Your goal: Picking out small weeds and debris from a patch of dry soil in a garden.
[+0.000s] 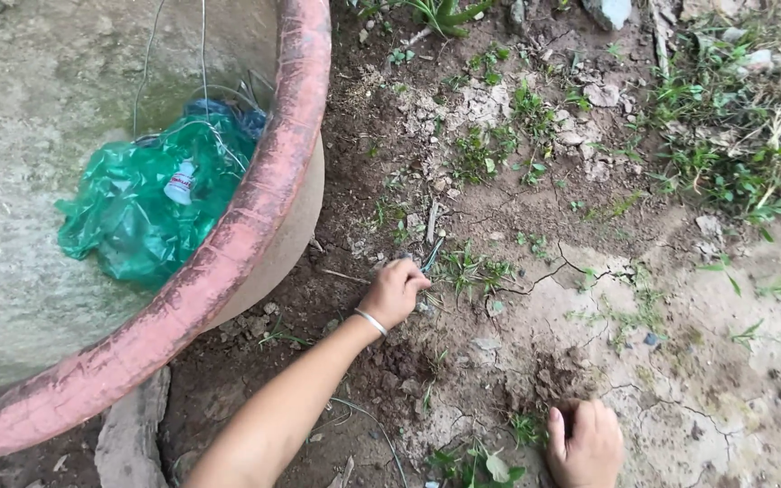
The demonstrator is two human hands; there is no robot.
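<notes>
Cracked brown soil (680, 361) with scattered weeds fills my view. At centre my left hand (395, 291), a silver bangle (371, 322) on its wrist, is clenched around a thin dark tool (432, 255), perhaps a small blade, though I can't tell for sure; its tip points toward one o'clock, touching a grass tuft (472, 269). At five o'clock my right hand (587, 443) is curled, fingers pressed on the dirt, grasping nothing I can see. Weeding looks barely begun: most tufts stand, with a patch of loosened earth between my hands. At nine o'clock sits a concrete basin (255, 217) with a red rim, holding a green plastic bag (137, 212) and a small white bottle (179, 183).
</notes>
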